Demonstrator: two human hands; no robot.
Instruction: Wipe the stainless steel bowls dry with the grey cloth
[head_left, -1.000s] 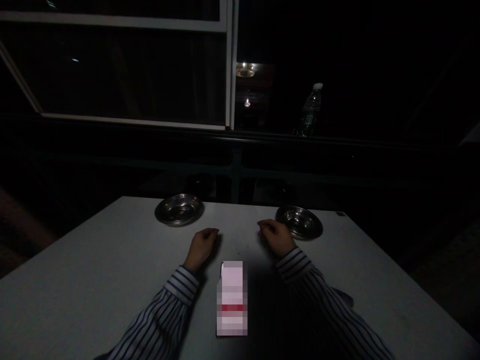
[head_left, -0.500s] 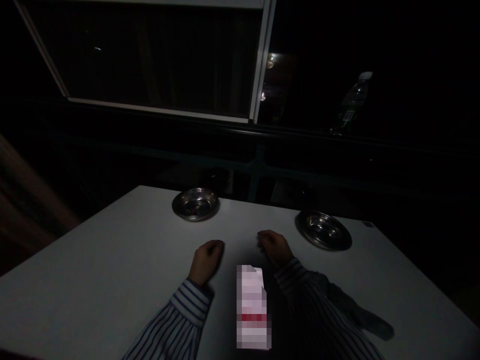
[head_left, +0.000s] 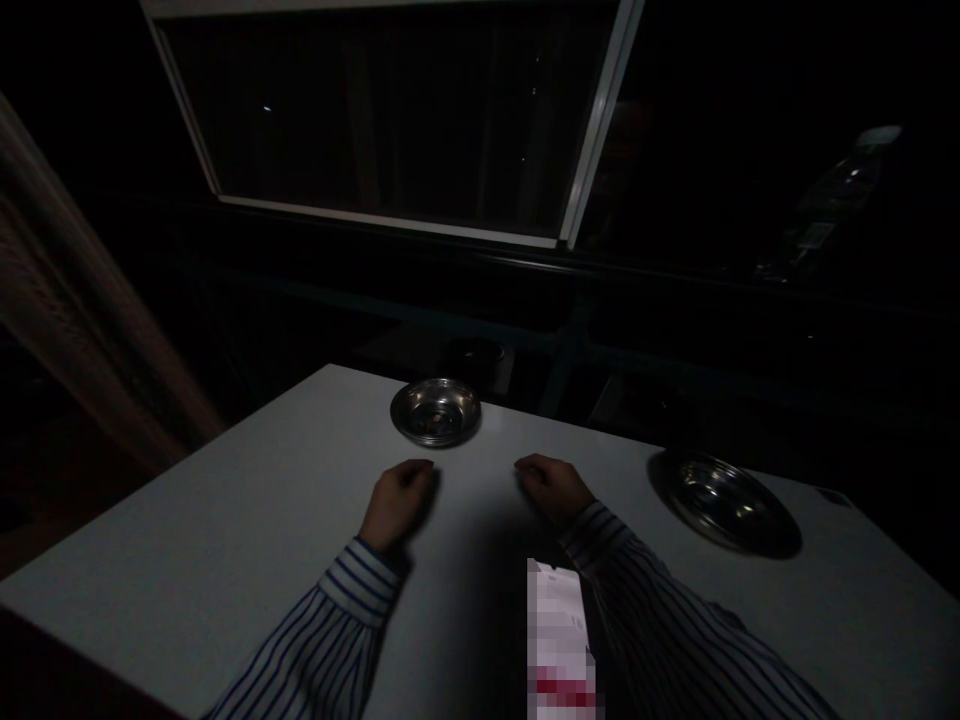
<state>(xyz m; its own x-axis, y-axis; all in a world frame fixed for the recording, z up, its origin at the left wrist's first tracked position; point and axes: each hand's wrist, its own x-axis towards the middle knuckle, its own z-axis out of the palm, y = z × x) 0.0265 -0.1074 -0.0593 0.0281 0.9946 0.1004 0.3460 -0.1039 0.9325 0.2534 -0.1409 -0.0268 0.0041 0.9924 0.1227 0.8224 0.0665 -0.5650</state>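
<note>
Both of my hands rest on a pale table (head_left: pixel 225 540) in a dim room, in striped sleeves. My left hand (head_left: pixel 397 500) lies curled into a loose fist, nothing showing in it. My right hand (head_left: pixel 551 487) is also curled, fingers tucked against the tabletop; what it holds, if anything, is hidden. A metal dish (head_left: pixel 436 411) with small dark bits inside sits just beyond my left hand. A second metal dish (head_left: pixel 724 501) lies to the right of my right hand. A pale card-like thing (head_left: pixel 559 640) hangs near my chest.
A dark window with a white frame (head_left: pixel 592 150) fills the wall behind the table. A plastic bottle (head_left: pixel 832 205) stands on the ledge at the far right. A curtain (head_left: pixel 82 310) hangs at the left. The table's far edge runs just behind the dishes.
The view has swung left, so the dishes, bottle and window frame slid right in the picture. Both hands stay curled on the table in the same spots.
</note>
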